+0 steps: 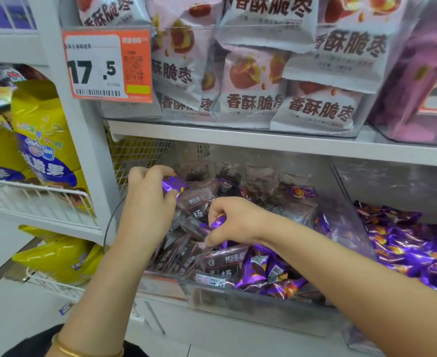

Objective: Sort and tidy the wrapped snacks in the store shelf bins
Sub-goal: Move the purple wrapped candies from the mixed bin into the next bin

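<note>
A clear plastic bin (pixel 238 302) on the lower shelf holds dark brown wrapped snacks (pixel 222 261) mixed with shiny purple wrapped snacks (pixel 253 271). My left hand (pixel 148 199) reaches into the bin's back left and grips a purple snack (pixel 173 185). My right hand (pixel 233 222) is over the middle of the bin and pinches another purple snack (pixel 217 222) between thumb and fingers. The neighbouring bin on the right is full of purple snacks (pixel 405 248).
The shelf above (pixel 263 140) carries grey and pink snack bags (pixel 253 81) behind an orange price tag (pixel 109 65) reading 17.5. Yellow bags (pixel 39 135) fill white wire baskets (pixel 32 199) at left. A clear divider wall (pixel 346 202) separates the two bins.
</note>
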Motion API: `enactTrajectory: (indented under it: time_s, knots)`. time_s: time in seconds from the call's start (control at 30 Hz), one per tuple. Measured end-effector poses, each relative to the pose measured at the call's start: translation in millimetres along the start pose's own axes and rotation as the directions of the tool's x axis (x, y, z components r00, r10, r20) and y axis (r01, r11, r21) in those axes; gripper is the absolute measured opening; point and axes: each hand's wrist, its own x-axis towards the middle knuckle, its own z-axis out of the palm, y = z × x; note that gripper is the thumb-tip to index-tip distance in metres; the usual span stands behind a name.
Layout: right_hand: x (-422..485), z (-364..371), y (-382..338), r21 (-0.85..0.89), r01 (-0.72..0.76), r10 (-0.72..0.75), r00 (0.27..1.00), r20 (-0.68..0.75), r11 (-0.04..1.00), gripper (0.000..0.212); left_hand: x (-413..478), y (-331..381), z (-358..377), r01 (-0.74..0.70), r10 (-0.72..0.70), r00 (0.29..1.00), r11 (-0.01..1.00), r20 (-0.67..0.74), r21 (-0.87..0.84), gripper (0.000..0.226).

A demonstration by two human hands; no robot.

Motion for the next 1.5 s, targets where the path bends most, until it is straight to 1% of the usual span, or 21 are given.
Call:
enactTrajectory:
  time_s: [0.07, 0.17, 0.23, 0.27, 0.33, 0.4, 0.43, 0.47, 0.53, 0.67, 0.8, 0.9, 1.0, 1.07, 1.17, 1.23, 1.3, 1.33, 1.4, 1.43, 1.5]
  knots:
    - [-3.8, -3.1, 5.0, 0.154, -0.009, 0.016, 0.999, -0.048, 0.988, 0.026, 0.6, -0.3, 1.0, 0.002, -0.002, 1.000, 1.000, -0.016, -0.002, 0.033]
    - [-8.2, -8.7, 12.4, 0.294, -0.024, 0.047, 0.996, -0.071, 0.955, 0.035, 0.4, -1.5, 1.2, -0.007, 0.006, 0.998, 1.000, -0.054, -0.017, 0.025]
    - [-13.9, -15.4, 13.5, 0.466, -0.004, 0.069, 0.990, -0.124, 0.885, 0.039, -0.4, 0.9, -1.7, -0.028, 0.021, 0.994, 0.998, -0.110, -0.060, 0.022]
    - [-17.4, -19.6, 14.0, 0.613, 0.019, 0.088, 0.986, -0.144, 0.790, 0.038, -1.3, 3.0, -3.5, -0.037, 0.024, 0.991, 0.995, -0.135, -0.097, 0.023]
    - [-26.9, -29.8, 13.6, 0.885, 0.058, 0.112, 0.986, -0.124, 0.461, 0.033, -4.7, 9.1, -6.2, -0.017, -0.020, 0.993, 0.950, -0.113, -0.312, 0.026]
    - [-39.3, -37.2, 14.4, 0.988, 0.067, 0.088, 0.993, -0.080, 0.140, 0.022, -14.6, 23.7, -6.0, 0.076, -0.077, 0.997, 0.779, 0.026, -0.622, 0.027]
    - [-45.3, -39.6, 14.7, 0.997, 0.060, 0.067, 0.996, -0.062, 0.040, 0.020, -20.2, 32.5, -4.1, 0.122, -0.077, 0.993, 0.686, 0.094, -0.717, 0.027]
    - [-51.3, -40.5, 15.5, 0.999, 0.046, 0.042, 0.998, -0.045, -0.024, 0.022, -25.1, 41.2, -1.1, 0.146, -0.057, 0.988, 0.625, 0.142, -0.767, 0.026]
    - [-63.7, -40.8, 19.0, 0.997, 0.019, 0.017, 1.000, -0.018, -0.070, 0.026, -33.8, 58.5, 5.1, 0.141, 0.011, 0.984, 0.577, 0.180, -0.805, 0.024]
    - [-91.2, -51.9, 38.0, 0.991, 0.039, -0.072, 0.996, -0.049, -0.131, 0.046, -43.9, 86.1, 16.1, 0.066, 0.133, 0.973, 0.619, 0.188, -0.782, 0.022]
    - [-127.2, -73.6, 66.7, 0.992, 0.101, -0.140, 0.984, -0.112, -0.080, 0.053, -57.1, 120.7, 34.2, 0.025, 0.290, 0.920, 0.627, 0.262, -0.779, 0.026]
    - [-157.7, -89.5, 93.4, 0.991, 0.122, -0.094, 0.987, -0.127, -0.056, 0.047, -66.8, 150.9, 53.5, -0.119, 0.430, 0.866, 0.673, 0.256, -0.730, 0.030]
    - [-188.8, -104.0, 114.0, 0.991, 0.134, 0.006, 0.991, -0.134, -0.004, 0.033, -75.2, 181.3, 72.0, -0.316, 0.595, 0.752, 0.704, 0.284, -0.636, 0.045]
    - [-207.3, -114.3, 127.8, 0.989, 0.142, 0.163, 0.976, -0.145, 0.034, 0.047, -79.9, 199.8, 84.5, -0.424, 0.688, 0.643, 0.686, 0.337, -0.591, 0.053]
    - [-231.5, -127.7, 145.6, 0.977, 0.153, 0.249, 0.950, -0.187, 0.150, 0.061, -90.2, 223.9, 103.7, -0.555, 0.760, 0.516, 0.648, 0.394, -0.522, 0.059]
    - [-244.8, -137.0, 159.7, 0.952, 0.148, 0.324, 0.917, -0.234, 0.267, 0.063, -98.1, 233.7, 110.6, -0.561, 0.762, 0.518, 0.646, 0.389, -0.517, 0.056]
    - [-256.1, -146.5, 177.7, 0.895, 0.114, 0.477, 0.813, -0.334, 0.431, 0.059, -98.5, 233.6, 110.9, -0.539, 0.746, 0.576, 0.654, 0.335, -0.531, 0.047]
    - [-261.3, -150.7, 189.5, 0.828, 0.050, 0.544, 0.731, -0.411, 0.558, 0.057, -95.7, 230.2, 109.5, -0.547, 0.743, 0.594, 0.655, 0.309, -0.522, 0.043]
    - [-268.5, -155.8, 214.5, 0.576, -0.223, 0.578, 0.593, -0.560, 0.787, 0.054, -87.3, 217.2, 108.1, -0.577, 0.737, 0.609, 0.666, 0.293, -0.473, 0.037]
    - [-270.4, -155.4, 225.4, 0.392, -0.393, 0.555, 0.582, -0.595, 0.832, 0.055, -83.4, 210.5, 107.8, -0.585, 0.728, 0.616, 0.678, 0.301, -0.445, 0.035]
    - [-269.3, -147.7, 241.8, 0.002, -0.663, 0.567, 0.639, -0.519, 0.749, 0.062, -78.0, 198.9, 108.3, -0.579, 0.703, 0.641, 0.706, 0.307, -0.408, 0.033]
